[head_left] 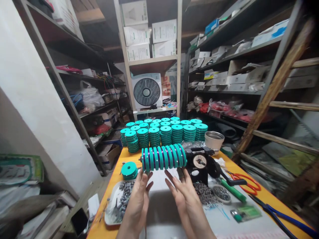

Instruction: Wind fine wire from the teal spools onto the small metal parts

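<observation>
A row of teal spools [163,157] with dark purple wire wound between the flanges lies sideways, lined up on a shaft beside a black hand-crank winding machine [199,162]. My left hand [139,197] is under the left end of the row, fingers stretched and apart. Under the right end is my right hand [183,192], its fingers also spread, with the fingertips close to the spools. Whether the fingertips touch the spools I cannot tell. A short stack of teal spools [129,170] stands left of the row.
Stacked teal spools [165,132] fill the table's back. A white tray [107,212] holds small grey metal parts. To the right are loose metal bits [205,194], a green tube [233,190], orange-handled scissors [254,184], blue-handled pliers [281,212] and a cup [214,140]. Shelves surround the table.
</observation>
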A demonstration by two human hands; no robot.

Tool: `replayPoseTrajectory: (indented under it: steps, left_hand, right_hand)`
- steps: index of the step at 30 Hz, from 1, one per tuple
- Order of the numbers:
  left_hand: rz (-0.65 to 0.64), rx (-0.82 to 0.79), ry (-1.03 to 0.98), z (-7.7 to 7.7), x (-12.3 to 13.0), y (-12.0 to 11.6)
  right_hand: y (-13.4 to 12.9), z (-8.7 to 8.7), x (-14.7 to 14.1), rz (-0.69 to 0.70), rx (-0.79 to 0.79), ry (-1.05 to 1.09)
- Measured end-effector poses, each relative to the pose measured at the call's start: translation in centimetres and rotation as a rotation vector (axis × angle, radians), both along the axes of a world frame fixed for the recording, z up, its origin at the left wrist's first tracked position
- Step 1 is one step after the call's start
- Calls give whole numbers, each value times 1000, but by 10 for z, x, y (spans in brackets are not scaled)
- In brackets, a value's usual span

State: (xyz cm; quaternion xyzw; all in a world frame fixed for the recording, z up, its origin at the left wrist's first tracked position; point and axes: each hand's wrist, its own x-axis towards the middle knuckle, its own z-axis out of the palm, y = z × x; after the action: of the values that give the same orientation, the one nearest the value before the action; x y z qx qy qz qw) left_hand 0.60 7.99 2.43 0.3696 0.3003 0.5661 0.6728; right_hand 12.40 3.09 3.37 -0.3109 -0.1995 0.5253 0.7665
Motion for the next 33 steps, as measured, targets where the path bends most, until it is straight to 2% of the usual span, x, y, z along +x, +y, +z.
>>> replayPoseTrajectory:
  steps: [5, 9, 15, 22, 29, 33]
  left_hand:
    - [-59, 14, 38, 4, 0, -1]
    - [-78, 4, 97, 2, 0, 0]
    - [-97, 102, 227, 0, 7, 3]
    - [-182, 133, 266, 1, 12, 7]
    - [-216, 99, 274, 9, 22, 9]
    - [-260, 87, 278, 14, 27, 7]
  right_hand:
    - [12, -13, 7, 100, 9, 140]
    - [13, -14, 15, 166, -14, 172]
    - [12, -4, 28, 217, -76, -26]
    - [18, 0, 40, 425, -145, -325]
    - [23, -5, 44, 486, -125, -421]
    - [23, -5, 45, 511, -109, -407]
